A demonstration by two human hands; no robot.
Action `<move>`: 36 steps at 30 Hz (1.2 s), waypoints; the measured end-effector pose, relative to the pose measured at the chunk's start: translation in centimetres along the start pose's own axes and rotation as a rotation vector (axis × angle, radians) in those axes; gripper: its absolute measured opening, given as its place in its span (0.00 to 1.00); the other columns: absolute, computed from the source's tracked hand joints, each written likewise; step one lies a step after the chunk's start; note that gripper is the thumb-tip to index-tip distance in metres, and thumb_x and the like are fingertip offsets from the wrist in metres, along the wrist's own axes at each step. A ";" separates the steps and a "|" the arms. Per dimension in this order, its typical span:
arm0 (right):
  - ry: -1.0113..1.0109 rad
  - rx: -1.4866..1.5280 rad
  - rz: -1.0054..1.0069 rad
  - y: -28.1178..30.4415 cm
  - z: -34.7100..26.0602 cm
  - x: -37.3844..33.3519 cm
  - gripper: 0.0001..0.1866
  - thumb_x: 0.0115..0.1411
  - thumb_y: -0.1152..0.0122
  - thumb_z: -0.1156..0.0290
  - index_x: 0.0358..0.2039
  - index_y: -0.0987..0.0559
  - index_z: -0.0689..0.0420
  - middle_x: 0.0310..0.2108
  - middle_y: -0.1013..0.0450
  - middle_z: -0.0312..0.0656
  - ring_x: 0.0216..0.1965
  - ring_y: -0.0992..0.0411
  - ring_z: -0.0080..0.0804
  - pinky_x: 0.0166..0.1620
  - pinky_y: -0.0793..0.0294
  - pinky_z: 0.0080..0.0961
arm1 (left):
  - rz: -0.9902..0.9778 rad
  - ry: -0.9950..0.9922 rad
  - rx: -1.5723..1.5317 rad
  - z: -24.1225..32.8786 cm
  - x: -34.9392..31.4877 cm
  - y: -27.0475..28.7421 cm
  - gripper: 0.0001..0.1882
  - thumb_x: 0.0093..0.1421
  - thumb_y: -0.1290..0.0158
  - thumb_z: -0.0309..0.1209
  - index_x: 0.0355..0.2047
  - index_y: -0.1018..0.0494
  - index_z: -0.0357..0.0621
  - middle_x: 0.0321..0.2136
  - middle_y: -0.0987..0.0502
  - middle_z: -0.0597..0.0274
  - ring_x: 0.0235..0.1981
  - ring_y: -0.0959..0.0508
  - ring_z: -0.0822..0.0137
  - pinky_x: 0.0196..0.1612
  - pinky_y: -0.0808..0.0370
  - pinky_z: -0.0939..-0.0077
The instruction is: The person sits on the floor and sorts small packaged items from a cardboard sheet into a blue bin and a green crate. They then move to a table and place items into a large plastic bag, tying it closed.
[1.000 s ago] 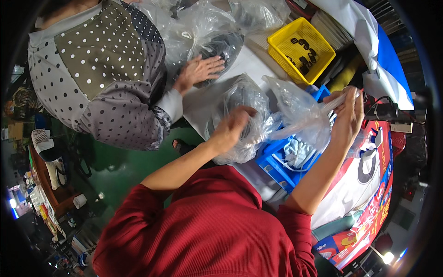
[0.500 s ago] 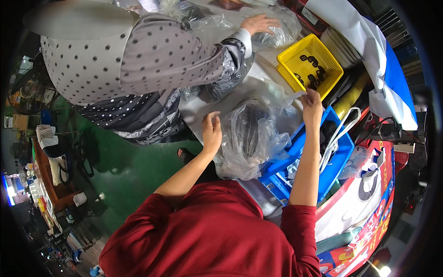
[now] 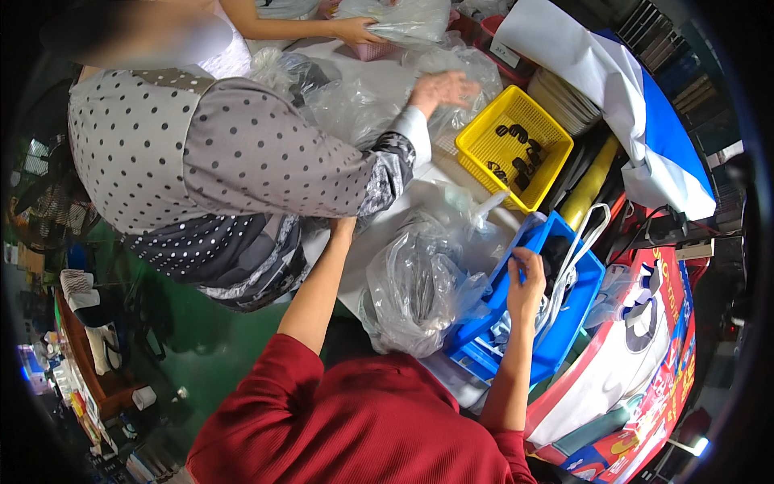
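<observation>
My right hand (image 3: 526, 278) hovers over the blue basket (image 3: 582, 310), its fingers loosely bent and apart, with nothing seen in them. My left forearm (image 3: 316, 282) reaches forward to the co-worker's patterned sleeve (image 3: 385, 173), which hides my left hand and whatever it touches. Between my arms lies a heap of clear plastic bags (image 3: 419, 278), crumpled, with one twisted corner pointing up toward the yellow basket (image 3: 564, 165). Inside the yellow basket are several small black parts (image 3: 526, 153). White cord (image 3: 574, 262) and dark items lie in the blue basket.
A co-worker in a dotted grey garment (image 3: 266, 153) stands close at my left, one hand (image 3: 443, 89) blurred above more clear bags (image 3: 355, 109). Another person's hand (image 3: 359, 31) holds clear bags at the far side. A white sheet (image 3: 564, 44) hangs at the right.
My right hand has let go of the bag's corner and drawn back over the blue basket. My left hand has gone forward beneath the co-worker's sleeve. A second person's arm has appeared.
</observation>
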State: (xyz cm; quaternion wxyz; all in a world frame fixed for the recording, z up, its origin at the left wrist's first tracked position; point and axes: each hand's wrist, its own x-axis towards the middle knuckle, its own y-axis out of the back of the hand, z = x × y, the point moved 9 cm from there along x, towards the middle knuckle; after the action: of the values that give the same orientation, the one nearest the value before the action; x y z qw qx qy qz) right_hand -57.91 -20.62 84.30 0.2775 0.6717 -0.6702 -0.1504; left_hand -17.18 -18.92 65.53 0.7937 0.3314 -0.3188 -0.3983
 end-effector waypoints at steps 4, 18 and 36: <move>-0.056 0.029 -0.047 -0.7 -0.6 0.8 0.08 0.52 0.46 0.83 0.34 0.25 0.63 0.33 0.29 0.45 0.34 0.28 0.37 0.38 0.28 0.26 | 0.253 0.163 -0.280 1.4 -1.9 1.9 0.40 0.47 0.39 0.44 0.54 0.41 0.34 0.53 0.38 0.38 0.54 0.38 0.46 0.57 0.43 0.60; 0.062 0.381 -0.117 -9.9 -1.2 32.8 0.21 0.56 0.43 0.60 0.46 0.27 0.61 0.42 0.27 0.39 0.41 0.29 0.27 0.43 0.30 0.27 | 0.144 0.100 -0.345 3.1 -7.6 0.0 0.27 0.60 0.53 0.40 0.52 0.39 0.29 0.50 0.37 0.33 0.52 0.37 0.39 0.56 0.42 0.56; -0.009 0.446 -0.307 -23.4 -1.4 38.9 0.16 0.51 0.47 0.61 0.29 0.24 0.63 0.24 0.29 0.40 0.23 0.34 0.31 0.27 0.35 0.28 | 0.060 0.256 -0.357 2.0 -8.0 -0.8 0.35 0.58 0.53 0.45 0.58 0.48 0.33 0.54 0.40 0.36 0.55 0.38 0.41 0.57 0.40 0.59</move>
State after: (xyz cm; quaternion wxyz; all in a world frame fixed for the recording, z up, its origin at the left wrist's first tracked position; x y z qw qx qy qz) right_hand -35.80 -59.93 78.55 0.0938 0.8093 -0.5783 -0.0425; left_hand -22.91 -13.12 64.17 0.8852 0.2237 -0.1497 -0.3794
